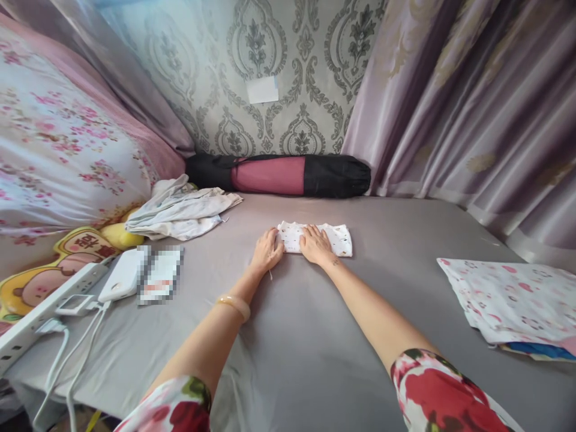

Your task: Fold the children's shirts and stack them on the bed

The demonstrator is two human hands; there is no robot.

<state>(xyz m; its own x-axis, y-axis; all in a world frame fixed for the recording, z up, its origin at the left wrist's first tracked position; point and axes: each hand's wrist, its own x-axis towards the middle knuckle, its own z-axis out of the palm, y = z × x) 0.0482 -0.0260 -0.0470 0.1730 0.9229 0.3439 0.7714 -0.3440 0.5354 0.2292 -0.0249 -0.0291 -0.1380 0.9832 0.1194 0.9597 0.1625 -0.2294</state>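
Note:
A small folded white cloth [342, 240] with a fine scattered print lies on the grey sheet, straight ahead of me. My right hand [316, 243] rests flat on top of it with the fingers spread. At the cloth's left end is my left hand [269, 249], palm down against the edge, its fingers slightly bent and partly hidden from this angle. A pale bangle [234, 306] circles my left wrist.
Crumpled light clothes [180, 210] lie at the back left. Nearer on the left are a white power strip [54, 312], a white power bank [126, 273] and cables. Folded printed fabric [517, 297] lies at right. A black and pink roll [270, 175] lines the wall.

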